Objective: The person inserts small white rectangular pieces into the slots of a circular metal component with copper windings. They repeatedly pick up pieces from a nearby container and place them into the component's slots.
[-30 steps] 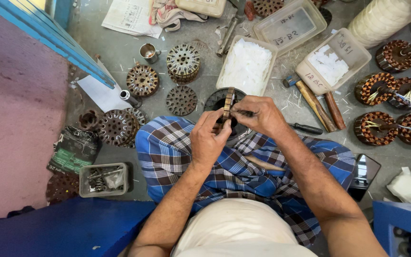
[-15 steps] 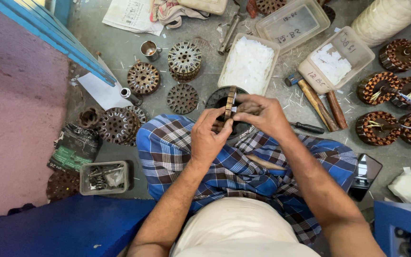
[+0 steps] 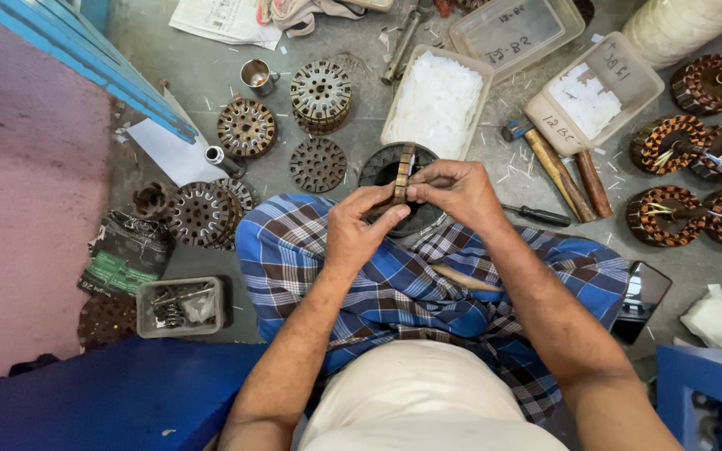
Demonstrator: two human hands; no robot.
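Both hands meet at the centre of the frame, just above a blue checked cloth (image 3: 428, 284) over the lap. Left hand (image 3: 357, 230) has its fingers curled, thumb and fingertips pinching the lower end of a narrow brown slotted stack (image 3: 403, 171) held on edge. Right hand (image 3: 457, 192) closes around the same stack from the other side, fingertips pressed against its face. Directly behind the stack, on the grey floor (image 3: 211, 83), lies a dark round stator core (image 3: 382, 167), partly hidden by the hands. Upper centre, a clear tray of white strips (image 3: 436, 104) sits just beyond it. Left of centre are several rusty slotted discs (image 3: 246, 128) and a taller slotted core (image 3: 321, 94). Two wooden-handled tools (image 3: 566, 175) and a black screwdriver (image 3: 536, 215) lie right of the hands, with copper-wound stators (image 3: 666, 144) at the right edge.
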